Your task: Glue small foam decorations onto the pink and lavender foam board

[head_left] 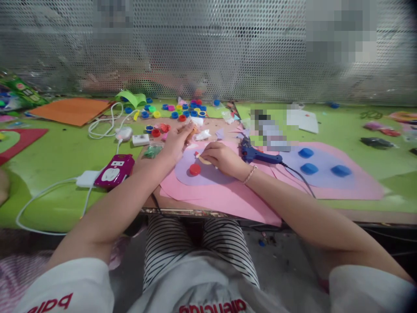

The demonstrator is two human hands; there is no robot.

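My left hand (180,138) is closed at the far edge of the lilac paper shape, its fingertips on something small and orange-tan that I cannot make out. To its right, my right hand (221,157) pinches a small pale yellow piece (205,160) with a red and white bit at its tip, low over the lilac shape (185,177). A red bottle cap (195,169) sits on that shape, just left of my right hand. Pink paper (224,202) lies beneath the lilac shape. White crumpled scraps (202,135) rest between and beyond my hands.
A blue glue gun (260,155) lies right of my right hand, its cord running toward the front edge. Blue caps (309,168) sit on another lilac shape. At left are a purple power box (115,171) and white cables. Many coloured caps (175,115) lie behind; orange paper (71,111) is back left.
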